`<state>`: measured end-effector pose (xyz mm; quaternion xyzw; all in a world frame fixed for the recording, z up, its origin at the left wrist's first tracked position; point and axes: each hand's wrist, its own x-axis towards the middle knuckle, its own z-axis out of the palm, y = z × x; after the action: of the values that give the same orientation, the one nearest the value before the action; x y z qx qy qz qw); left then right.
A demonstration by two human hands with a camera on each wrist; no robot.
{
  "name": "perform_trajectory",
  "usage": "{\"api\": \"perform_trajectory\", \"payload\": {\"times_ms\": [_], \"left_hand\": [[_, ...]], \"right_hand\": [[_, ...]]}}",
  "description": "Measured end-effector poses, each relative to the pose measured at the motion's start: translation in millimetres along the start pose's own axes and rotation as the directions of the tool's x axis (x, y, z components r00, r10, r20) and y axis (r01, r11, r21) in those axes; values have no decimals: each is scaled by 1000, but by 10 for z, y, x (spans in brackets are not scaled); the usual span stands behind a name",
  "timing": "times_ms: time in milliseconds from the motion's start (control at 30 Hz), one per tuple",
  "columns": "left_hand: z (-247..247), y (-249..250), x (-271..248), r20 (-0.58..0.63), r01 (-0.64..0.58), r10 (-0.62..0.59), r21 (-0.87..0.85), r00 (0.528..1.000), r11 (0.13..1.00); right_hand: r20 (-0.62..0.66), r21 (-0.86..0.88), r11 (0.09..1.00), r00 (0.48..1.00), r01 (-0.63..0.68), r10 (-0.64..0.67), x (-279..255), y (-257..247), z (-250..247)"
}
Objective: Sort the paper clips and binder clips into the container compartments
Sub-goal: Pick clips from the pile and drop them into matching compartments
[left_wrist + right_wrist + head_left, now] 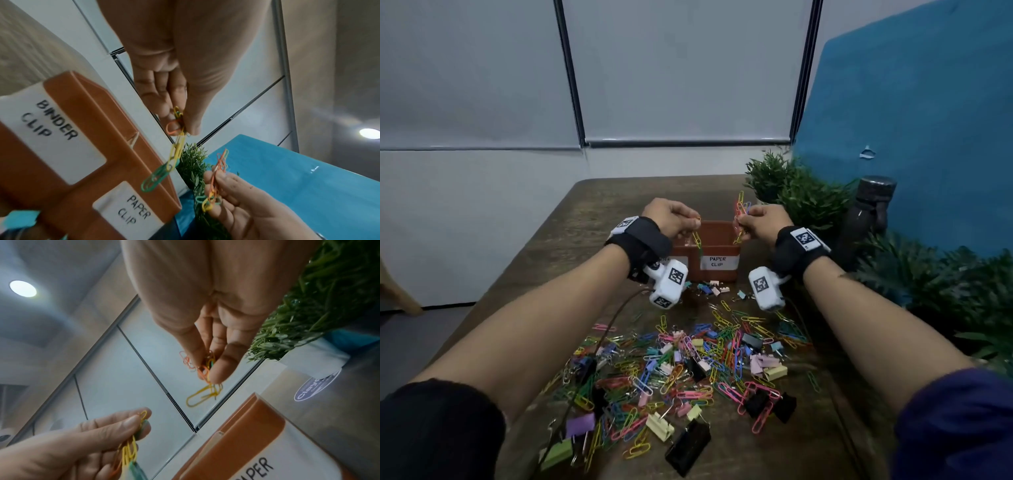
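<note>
An orange two-compartment container (717, 240) stands mid-table, labelled BINDER CLIP (55, 120) on the left and PAPER CLIP (717, 262) on the right. My left hand (674, 219) hovers over its left part and pinches a dangling bunch of yellow, orange and green paper clips (174, 146). My right hand (763, 222) hovers over the right edge and pinches a bunch of orange, yellow and green paper clips (205, 374). A big mixed pile of paper clips and binder clips (688, 373) lies on the table near me.
Artificial green plants (801, 195) and a dark bottle (866, 219) stand right of the container, before a blue panel (928, 120). A few small binder clips (714, 289) lie just in front of the container. A cable (602, 339) trails from the left wrist camera across the wooden table (585, 240).
</note>
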<state>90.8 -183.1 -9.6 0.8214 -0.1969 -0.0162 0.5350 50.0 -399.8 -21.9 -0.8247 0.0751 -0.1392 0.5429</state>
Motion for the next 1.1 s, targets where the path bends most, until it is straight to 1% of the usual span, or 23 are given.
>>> {"api": "perform_trajectory", "payload": {"times_ms": [100,200,233,300,400,467,567,633,700,767,800,867,933,967,1000,1033,1067,1100], "left_hand": [[26,-36,255,-48,3,0,52,999,999],[85,-63,430,-84,3,7,123,996,992],[110,-74,488,-83,3,10,152,996,988],[160,-101,596,-66,4,9,188,998,982],[239,-101,688,-62,7,8,243,998,970],[274,-91,718,-93,0,28,280,995,960],[323,-98,772,-114,-2,34,271,993,963],[348,-100,746,-68,5,18,325,997,946],[361,-95,677,45,-3,-18,426,999,905],[361,-64,599,128,-61,-6,516,992,854],[358,-39,556,139,-98,23,560,990,822],[347,24,438,122,-162,109,629,986,760],[352,92,254,114,-232,208,646,971,728],[366,116,137,123,-264,243,635,962,726],[392,129,9,155,-297,258,623,954,723],[422,126,-122,222,-337,253,616,942,712],[458,114,-259,317,-376,219,620,923,688],[498,89,-396,413,-409,159,637,897,653]], "right_hand": [[-75,-1,1000,997,-7,7,241,42,169],[-42,-112,993,998,-42,38,305,157,354],[-48,-152,987,998,-45,38,311,194,398],[-65,-221,975,998,-21,7,297,208,438],[-45,-309,951,998,18,-33,286,183,429],[-67,-293,955,996,38,-60,293,188,402],[-140,-258,961,980,99,-139,266,223,313],[-136,-249,959,975,136,-174,196,225,238],[-123,-257,952,972,164,-200,90,220,158],[-116,-266,947,969,181,-218,-48,221,74],[-99,-264,947,971,185,-217,-127,226,34],[-31,-272,946,981,174,-189,-296,246,-36],[92,-335,930,988,151,-127,-467,278,-97],[167,-388,911,983,141,-81,-551,299,-124],[240,-443,886,970,136,-30,-640,315,-151],[303,-487,863,953,135,22,-719,335,-171],[351,-517,845,934,133,68,-797,353,-184],[383,-545,827,918,136,101,-871,370,-188]]}}
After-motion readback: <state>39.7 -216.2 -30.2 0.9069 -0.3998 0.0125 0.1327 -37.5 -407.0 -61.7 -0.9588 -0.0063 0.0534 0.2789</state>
